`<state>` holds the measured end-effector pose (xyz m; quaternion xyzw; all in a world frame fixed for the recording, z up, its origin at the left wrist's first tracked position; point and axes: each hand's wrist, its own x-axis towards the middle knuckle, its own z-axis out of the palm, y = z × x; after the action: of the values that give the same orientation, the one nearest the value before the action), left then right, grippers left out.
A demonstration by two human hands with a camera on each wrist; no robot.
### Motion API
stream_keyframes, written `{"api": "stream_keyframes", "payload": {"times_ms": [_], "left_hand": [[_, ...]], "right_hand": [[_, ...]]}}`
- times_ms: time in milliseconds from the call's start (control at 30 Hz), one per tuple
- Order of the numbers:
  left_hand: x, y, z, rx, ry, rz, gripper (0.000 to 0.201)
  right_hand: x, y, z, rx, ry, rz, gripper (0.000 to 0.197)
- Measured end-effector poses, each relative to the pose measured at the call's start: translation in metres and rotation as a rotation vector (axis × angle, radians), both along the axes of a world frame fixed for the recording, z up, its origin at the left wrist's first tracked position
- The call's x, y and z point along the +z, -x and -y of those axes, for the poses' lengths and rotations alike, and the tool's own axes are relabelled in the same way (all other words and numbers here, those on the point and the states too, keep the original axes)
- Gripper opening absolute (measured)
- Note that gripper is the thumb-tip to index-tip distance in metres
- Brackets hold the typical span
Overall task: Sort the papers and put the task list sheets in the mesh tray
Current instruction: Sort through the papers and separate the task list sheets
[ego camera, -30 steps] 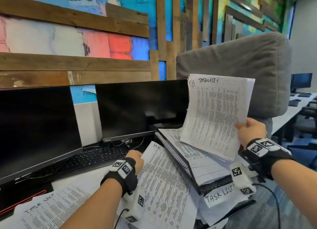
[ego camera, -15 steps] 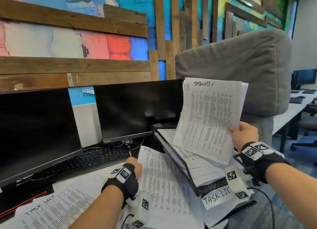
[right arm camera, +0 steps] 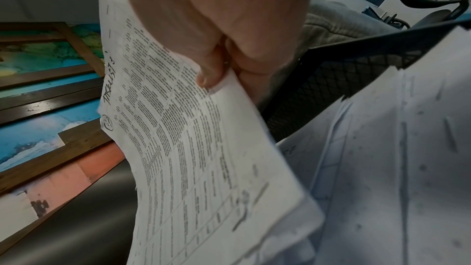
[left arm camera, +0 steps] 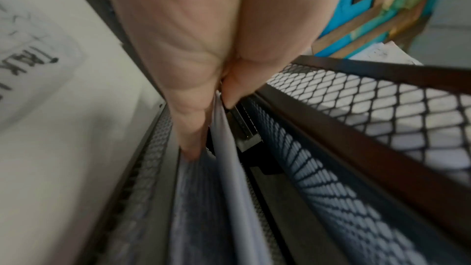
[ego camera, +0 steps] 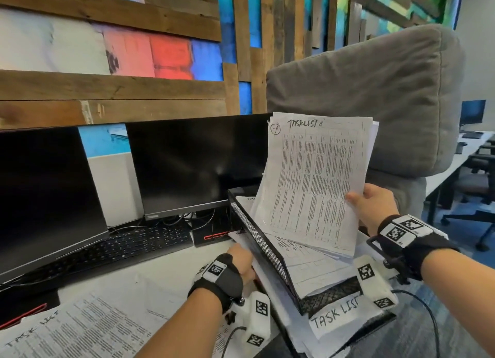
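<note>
Head view: right hand [ego camera: 372, 207] pinches task list sheets [ego camera: 313, 181] upright at 2 o'clock over the mesh tray [ego camera: 257, 231], likely to read the header. Left hand [left arm camera: 201, 80] pinches paper [left arm camera: 229, 148] under the tray; which sheet, unclear.

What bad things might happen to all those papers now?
The right hand pinches the task list sheets only at one edge, so they might sag or slip apart. The mesh tray sits tilted on a messy pile, so papers inside might slide toward its low end. The left hand pinches paper beside the tray; pulling there might shift the tray.
</note>
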<state>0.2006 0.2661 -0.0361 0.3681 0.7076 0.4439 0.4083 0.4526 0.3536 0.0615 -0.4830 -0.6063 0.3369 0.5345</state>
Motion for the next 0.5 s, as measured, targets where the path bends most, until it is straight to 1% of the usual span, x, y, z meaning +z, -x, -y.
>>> {"api": "stream_keyframes", "payload": {"times_ms": [67,167,267,333,433,500], "left_hand": [[0.005,-0.003,0.000,-0.032,-0.015,0.036,0.041],[0.012,0.001,0.008,-0.022,-0.009,-0.053,0.040],[0.026,0.013,0.023,0.044,-0.021,-0.078,0.035],[0.038,0.022,0.034,0.099,-0.059,-0.027,0.028],[0.054,0.033,0.047,0.115,-0.110,0.031,0.026],[0.064,0.035,0.054,0.129,-0.143,0.065,0.019]], "right_hand": [[0.002,0.002,0.002,0.011,-0.012,0.007,0.027],[0.002,0.004,0.003,0.013,-0.015,0.020,0.027],[0.005,0.005,0.003,0.011,-0.031,0.006,0.026],[0.012,0.007,0.004,0.023,-0.048,-0.023,0.026],[0.024,0.011,0.003,0.022,-0.084,-0.028,0.024],[0.033,0.014,0.004,0.025,-0.115,-0.026,0.023]]}}
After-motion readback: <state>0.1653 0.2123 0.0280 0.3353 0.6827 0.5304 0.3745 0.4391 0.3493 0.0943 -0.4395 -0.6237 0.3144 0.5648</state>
